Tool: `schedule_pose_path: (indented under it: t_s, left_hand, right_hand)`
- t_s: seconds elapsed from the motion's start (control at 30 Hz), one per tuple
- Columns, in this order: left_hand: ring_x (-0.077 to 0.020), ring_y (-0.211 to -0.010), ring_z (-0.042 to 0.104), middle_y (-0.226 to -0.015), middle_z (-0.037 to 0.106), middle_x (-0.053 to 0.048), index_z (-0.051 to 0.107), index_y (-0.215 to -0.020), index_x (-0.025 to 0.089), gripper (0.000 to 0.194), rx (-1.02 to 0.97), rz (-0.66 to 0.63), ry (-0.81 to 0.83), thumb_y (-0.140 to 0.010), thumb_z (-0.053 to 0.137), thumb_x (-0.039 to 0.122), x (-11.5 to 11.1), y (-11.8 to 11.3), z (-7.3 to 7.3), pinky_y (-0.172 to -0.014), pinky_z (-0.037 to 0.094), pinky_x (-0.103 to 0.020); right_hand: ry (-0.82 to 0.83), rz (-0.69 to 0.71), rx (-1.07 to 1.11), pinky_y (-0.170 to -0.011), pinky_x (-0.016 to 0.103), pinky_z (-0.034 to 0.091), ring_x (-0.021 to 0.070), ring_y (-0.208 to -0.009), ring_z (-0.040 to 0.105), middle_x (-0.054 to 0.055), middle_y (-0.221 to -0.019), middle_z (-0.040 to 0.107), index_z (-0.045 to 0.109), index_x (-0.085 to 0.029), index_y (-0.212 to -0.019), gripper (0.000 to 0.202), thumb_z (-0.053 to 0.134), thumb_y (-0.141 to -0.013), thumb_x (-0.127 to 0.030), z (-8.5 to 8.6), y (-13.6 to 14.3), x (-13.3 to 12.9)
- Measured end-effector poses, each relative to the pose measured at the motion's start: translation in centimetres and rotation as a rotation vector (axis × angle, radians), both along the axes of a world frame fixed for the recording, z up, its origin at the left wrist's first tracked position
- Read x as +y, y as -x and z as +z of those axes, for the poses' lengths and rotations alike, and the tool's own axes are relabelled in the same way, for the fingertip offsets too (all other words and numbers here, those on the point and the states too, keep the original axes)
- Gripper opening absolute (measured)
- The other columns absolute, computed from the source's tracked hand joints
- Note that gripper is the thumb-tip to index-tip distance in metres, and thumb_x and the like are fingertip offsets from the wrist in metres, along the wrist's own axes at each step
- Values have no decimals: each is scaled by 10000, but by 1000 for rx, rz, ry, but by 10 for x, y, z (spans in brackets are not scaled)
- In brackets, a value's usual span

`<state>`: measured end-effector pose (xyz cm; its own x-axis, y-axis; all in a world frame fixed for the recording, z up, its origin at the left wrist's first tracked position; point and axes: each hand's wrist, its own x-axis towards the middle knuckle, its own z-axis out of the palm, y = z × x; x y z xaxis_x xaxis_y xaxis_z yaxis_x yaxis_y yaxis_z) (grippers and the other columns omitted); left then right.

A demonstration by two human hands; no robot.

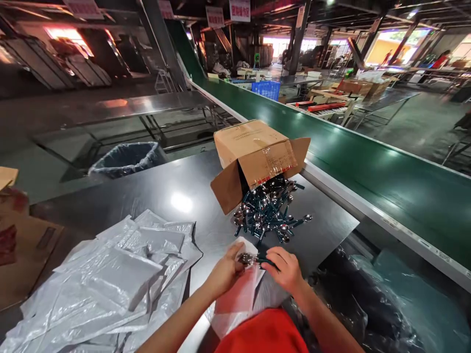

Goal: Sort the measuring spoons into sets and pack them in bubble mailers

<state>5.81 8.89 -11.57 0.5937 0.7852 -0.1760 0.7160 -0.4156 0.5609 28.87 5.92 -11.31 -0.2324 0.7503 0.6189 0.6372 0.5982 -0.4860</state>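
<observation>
Nearest me, my left hand (225, 272) pinches open a clear bag (241, 299) while my right hand (285, 268) grips a spoon (253, 259) at its mouth. Just beyond lies the spoon pile (267, 211), spilling from a tipped cardboard box (253, 154). Bags (110, 279) lie left.

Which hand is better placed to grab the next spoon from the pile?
Probably the right hand. It lies nearer the pile of spoons spilling from the cardboard box, and only guides the spoon. The left hand holds the clear bag open.
</observation>
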Motion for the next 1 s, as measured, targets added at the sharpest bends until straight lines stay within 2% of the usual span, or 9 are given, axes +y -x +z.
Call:
schedule_pose_path:
  t_s: [0.27,0.4,0.53,0.67,0.8,0.83,0.9,0.93,1.0]
  left_hand:
    - [-291,-1407,432,-1504,516,-48,751,-1061,252,327,-266,93,14,-810,580,133,-45,-23,40,-1150,400,-477]
    - [-356,-1467,315,-1591,383,-74,791,-860,229,218,-304,55,-251,-887,577,263,-52,-10,61,-1145,387,-529]
    - [-330,-1465,331,-1603,363,-53,786,-955,268,266,-353,59,-507,-920,523,250,-61,5,79,-1098,450,-520]
    - [-280,-1342,513,-1536,472,-12,734,-1085,344,291,-379,90,-632,-908,545,211,-70,10,74,-1047,519,-440]
    - [-324,-1442,366,-1686,40,30,347,-1464,461,760,-538,448,-802,-824,704,262,-72,11,61,-1116,438,-474]
    - [-343,-1442,360,-1684,70,-16,286,-1499,427,840,-616,536,-729,-797,740,351,-71,11,60,-1120,424,-490]
    - [-343,-1256,567,-1502,482,-122,499,-1392,285,704,-741,573,-362,-781,693,573,-68,13,58,-1007,511,-452]
    - [-307,-1041,676,-1230,687,-127,664,-1181,221,596,-753,543,-149,-790,614,668,-67,14,58,-874,565,-398]
    - [-221,-652,648,-682,704,-71,697,-678,189,648,-728,546,117,-787,471,787,-65,13,55,-626,541,-320]
  right_hand:
    - [129,8,-215,-734,333,500,228,-877,585,90,-911,702,683,-196,-1100,488,307,-1034,-501,52,37,-7]
    - [189,12,78,-1071,478,408,299,-1318,450,152,-1454,488,407,-213,-1487,710,295,-964,-680,67,28,-10]
    - [453,283,425,-1063,430,442,280,-1344,477,141,-1498,463,276,-249,-1546,872,515,-859,-731,66,19,-12]
    - [563,263,538,-832,344,530,225,-901,653,64,-941,699,722,-204,-1062,504,672,-807,-636,52,36,-16]
    - [487,36,659,-613,278,470,162,-631,530,13,-634,563,668,-195,-631,429,595,-889,-530,43,51,-20]
    - [486,25,674,-593,274,461,160,-617,516,10,-622,549,655,-196,-611,431,607,-876,-532,42,52,-21]
    - [507,47,677,-599,277,467,164,-617,518,12,-619,550,646,-196,-598,428,625,-856,-538,40,52,-22]
    - [533,73,678,-614,281,478,171,-631,534,18,-633,569,659,-195,-623,414,630,-851,-539,39,52,-22]
    - [595,78,711,-654,294,504,193,-682,577,36,-699,623,696,-192,-753,372,607,-868,-534,35,53,-22]
